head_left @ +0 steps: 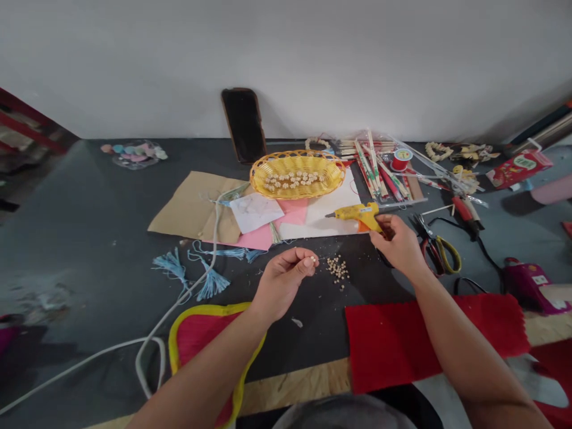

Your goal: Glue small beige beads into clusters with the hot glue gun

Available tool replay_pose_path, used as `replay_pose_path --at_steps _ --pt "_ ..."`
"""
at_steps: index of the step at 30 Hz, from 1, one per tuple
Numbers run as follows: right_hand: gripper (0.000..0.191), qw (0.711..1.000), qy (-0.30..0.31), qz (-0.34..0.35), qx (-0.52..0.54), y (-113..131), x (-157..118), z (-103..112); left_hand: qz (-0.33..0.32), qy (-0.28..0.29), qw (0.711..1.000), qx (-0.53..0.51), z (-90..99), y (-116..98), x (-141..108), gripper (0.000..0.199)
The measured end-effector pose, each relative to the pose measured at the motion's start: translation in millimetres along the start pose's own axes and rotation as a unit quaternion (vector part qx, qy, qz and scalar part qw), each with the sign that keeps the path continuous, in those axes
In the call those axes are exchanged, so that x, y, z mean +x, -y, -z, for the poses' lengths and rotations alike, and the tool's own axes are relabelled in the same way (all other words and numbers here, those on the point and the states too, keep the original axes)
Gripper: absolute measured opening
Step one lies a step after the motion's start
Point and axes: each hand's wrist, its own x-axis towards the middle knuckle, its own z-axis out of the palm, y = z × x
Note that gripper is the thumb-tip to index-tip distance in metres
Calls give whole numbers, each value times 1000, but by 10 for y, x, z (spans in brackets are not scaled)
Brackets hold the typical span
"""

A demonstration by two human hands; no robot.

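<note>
Dark grey counter [89,250] runs beneath both hands: the left hand [281,286] pinches a tiny pale bead [313,260] between its fingers [301,261], loose beads [337,269] just beside them, while the right hand [395,247] clenches a yellow hot glue gun [357,214], its long axis crosswise, nozzle pointing left.

Place: craft workspace – a handmade-goods bench, not a kitchen or office
Surface: broad dark grey table [75,202] crowded with supplies
Tools: yellow hot glue gun [355,215], yellow-handled scissors [448,252]
Materials: blue tassels [212,285], red felt [429,339], wooden sticks [373,170], wicker basket [277,164] of beads
Backdrop: plain white wall [286,65] – bare and unadorned
</note>
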Motion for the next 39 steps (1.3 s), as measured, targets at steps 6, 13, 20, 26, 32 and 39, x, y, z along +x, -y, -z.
replay_pose_path --at_steps 6,13,20,26,32,39 --pt "31 950 71 -51 299 86 -148 140 -11 -6 1000 -17 9 -8 16 19" --pt "29 886 301 -20 353 177 -293 220 -24 -27 999 -11 29 -28 33 21" --pt "37 895 331 71 290 300 -411 171 -63 -51 995 65 101 3 44 20" --pt "33 901 335 103 256 296 -462 108 -84 -61 987 126 108 16 30 22" --pt "34 907 334 113 229 288 -464 97 -78 -67 986 129 90 0 24 25" --pt "34 906 330 99 245 298 -454 96 -79 -46 985 145 88 -3 20 26"
